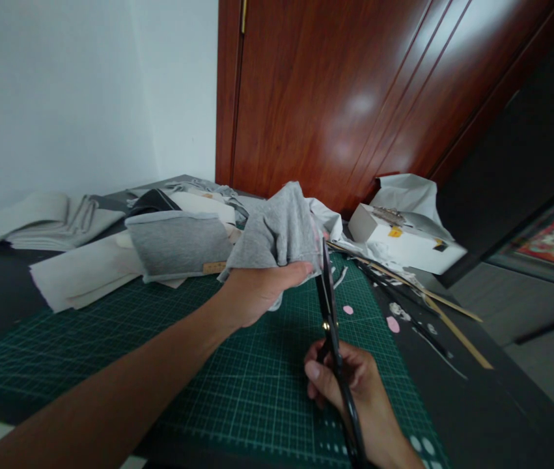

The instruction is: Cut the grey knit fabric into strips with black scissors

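My left hand [257,293] holds up a bunched piece of grey fabric [279,231] above the green cutting mat [159,365]. My right hand [355,384] grips black scissors [330,312] by the handles. The blades point up and away, and their tips meet the right edge of the grey fabric. Both forearms reach in from the bottom of the view.
Folded grey and white cloth pieces [179,244] lie at the mat's far edge, more cloth [42,221] at the left. A white box [403,241] and long wooden strips [452,326] lie to the right. Small pink scraps [392,324] dot the mat. A wooden door [335,98] stands behind.
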{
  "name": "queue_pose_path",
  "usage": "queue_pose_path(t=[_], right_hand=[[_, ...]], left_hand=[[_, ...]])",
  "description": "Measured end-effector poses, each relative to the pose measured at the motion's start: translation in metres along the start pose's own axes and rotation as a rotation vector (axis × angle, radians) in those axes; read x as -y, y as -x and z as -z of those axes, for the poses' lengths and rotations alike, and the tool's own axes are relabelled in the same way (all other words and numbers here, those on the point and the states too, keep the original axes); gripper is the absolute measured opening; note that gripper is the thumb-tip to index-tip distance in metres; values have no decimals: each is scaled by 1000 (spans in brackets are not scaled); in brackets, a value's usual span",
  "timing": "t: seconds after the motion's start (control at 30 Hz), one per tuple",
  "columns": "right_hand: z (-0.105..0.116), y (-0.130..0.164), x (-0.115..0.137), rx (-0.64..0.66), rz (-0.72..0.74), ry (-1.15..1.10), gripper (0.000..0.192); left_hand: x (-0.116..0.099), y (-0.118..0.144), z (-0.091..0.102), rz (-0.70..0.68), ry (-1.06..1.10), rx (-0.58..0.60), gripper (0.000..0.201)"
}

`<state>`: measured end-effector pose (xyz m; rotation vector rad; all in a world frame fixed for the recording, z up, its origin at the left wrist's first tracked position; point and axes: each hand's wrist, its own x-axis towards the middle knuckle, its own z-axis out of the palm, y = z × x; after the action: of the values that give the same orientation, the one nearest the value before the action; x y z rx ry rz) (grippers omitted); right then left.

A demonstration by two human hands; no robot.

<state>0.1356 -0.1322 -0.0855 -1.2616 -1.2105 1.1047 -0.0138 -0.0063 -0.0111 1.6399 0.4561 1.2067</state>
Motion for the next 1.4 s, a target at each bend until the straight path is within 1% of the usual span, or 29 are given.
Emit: queue_pose_path(t=[0.1, 0.23, 0.37, 0.5, 0.63, 0.73, 0.93, 1.1, 1.27, 1.4], right_hand=[[1, 0, 0, 3, 16, 7, 42], [0, 1, 0, -5, 22, 17, 41], [-1, 1, 2, -18, 37, 28, 42], [-1, 1, 4, -35, 49, 37, 44], [-1, 1, 4, -40, 47, 35, 44], [-1, 1, 3, -40, 54, 38, 43], [-1, 1, 1, -28, 58, 30, 42], [0, 1, 0, -38, 51, 23, 42], [1, 2, -3, -68, 59, 18, 41], [1, 2, -3, -86, 57, 17, 38]], left_hand=[[-1, -2, 2, -8, -9, 32, 56], [2, -1, 3, -25, -70, 25, 63], [2, 3, 0, -76, -146, 26, 66], [-4, 5, -2, -97, -293, 13, 65], [-12, 6, -2, -110, -391, 67, 64], [-15, 6, -3, -116, -405, 99, 65], [-17, 5, -4, -142, -453, 103, 71], [-18, 4, -3, -173, -454, 101, 72], [-17, 4, -3, -147, -411, 101, 70], [-17, 3, -3, -115, -366, 127, 68]])
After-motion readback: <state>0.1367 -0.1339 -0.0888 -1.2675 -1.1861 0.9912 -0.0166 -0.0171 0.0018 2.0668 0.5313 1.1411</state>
